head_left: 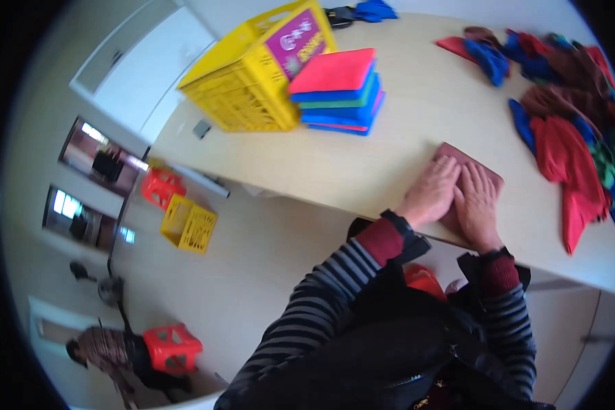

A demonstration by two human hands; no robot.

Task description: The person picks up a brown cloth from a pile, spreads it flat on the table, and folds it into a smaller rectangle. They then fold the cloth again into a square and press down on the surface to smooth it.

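In the head view, both hands lie flat on a folded brown cloth (pixel 468 179) near the front edge of the table (pixel 403 130). The left hand (pixel 432 191) presses its left part, the right hand (pixel 477 205) lies just beside it, and the fingers of both are stretched out and close together, gripping nothing. The cloth sits a little back from the table edge.

Between the cloth and the stack of folded cloths (pixel 340 92) farther back there is bare table. A yellow crate (pixel 249 75) touches that stack on its left. A pile of loose cloths (pixel 574 123) lies to the right, near the right hand. On the floor stand a small yellow crate (pixel 188 224) and a red stool (pixel 172 347).
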